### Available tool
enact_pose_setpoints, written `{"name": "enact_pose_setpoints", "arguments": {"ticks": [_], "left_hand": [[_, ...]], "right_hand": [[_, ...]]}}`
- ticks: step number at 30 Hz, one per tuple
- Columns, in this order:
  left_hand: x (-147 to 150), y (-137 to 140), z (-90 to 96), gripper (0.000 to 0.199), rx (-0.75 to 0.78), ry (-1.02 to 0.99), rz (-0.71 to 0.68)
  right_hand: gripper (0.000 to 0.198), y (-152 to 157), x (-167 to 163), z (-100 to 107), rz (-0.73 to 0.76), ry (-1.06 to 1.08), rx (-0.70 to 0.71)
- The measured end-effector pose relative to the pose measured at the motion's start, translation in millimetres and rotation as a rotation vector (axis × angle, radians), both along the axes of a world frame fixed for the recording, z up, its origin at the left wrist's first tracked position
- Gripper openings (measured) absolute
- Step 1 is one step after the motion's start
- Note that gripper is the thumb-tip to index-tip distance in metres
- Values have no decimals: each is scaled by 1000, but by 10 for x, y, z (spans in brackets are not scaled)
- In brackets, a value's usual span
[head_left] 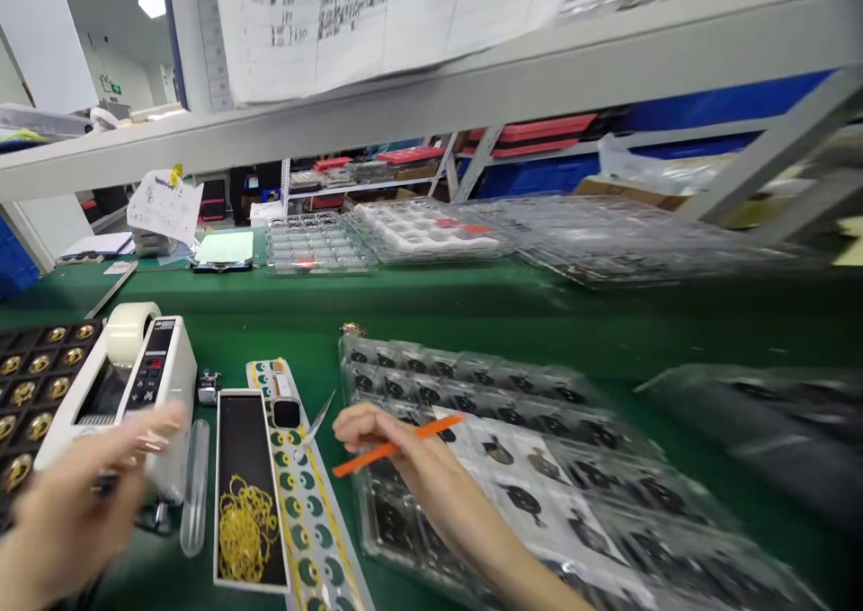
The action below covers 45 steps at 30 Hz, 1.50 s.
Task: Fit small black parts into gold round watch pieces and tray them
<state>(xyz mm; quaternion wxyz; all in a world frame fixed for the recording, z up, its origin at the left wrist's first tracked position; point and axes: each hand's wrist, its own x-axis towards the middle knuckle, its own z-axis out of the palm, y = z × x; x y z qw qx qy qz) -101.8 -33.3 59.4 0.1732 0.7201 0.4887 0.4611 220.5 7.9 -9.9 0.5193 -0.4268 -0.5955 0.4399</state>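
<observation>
My right hand (404, 454) is closed around a thin orange stick (441, 425), which slants across under its fingers. The hand hovers over the left edge of a clear compartment tray (472, 373) holding small dark parts. Pointed tweezers (315, 427) lie just left of the fingertips, over a strip of round green stickers (315, 503). My left hand (87, 494) is smeared by motion in front of a white tape dispenser (176, 350); whether its fingers hold anything is unclear. White paper with dark parts (522, 503) lies on the tray.
A white-rimmed box (219, 467) holds yellow rubber bands (246, 530). A clear tube (195, 490) lies beside it. At left is a black tray of gold rings (40, 364). Plastic trays (431, 229) line the raised ledge, under a grey shelf beam (404, 108).
</observation>
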Motion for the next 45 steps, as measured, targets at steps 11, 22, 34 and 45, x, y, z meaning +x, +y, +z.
{"name": "enact_pose_setpoints", "arguments": {"ticks": [11,22,34,45], "left_hand": [[1127,324,-707,37,-775,-971,-221],[1068,183,-746,28,-782,-828,-358],[1069,199,-710,18,-849,-846,-316],[1164,163,-778,40,-920,-858,-274]], "right_hand": [[30,-289,-206,-107,132,128,77],[23,-292,-164,-172,196,-110,275],[31,-336,-122,-190,294,-726,891],[28,-421,-177,-164,63,-461,649]]}}
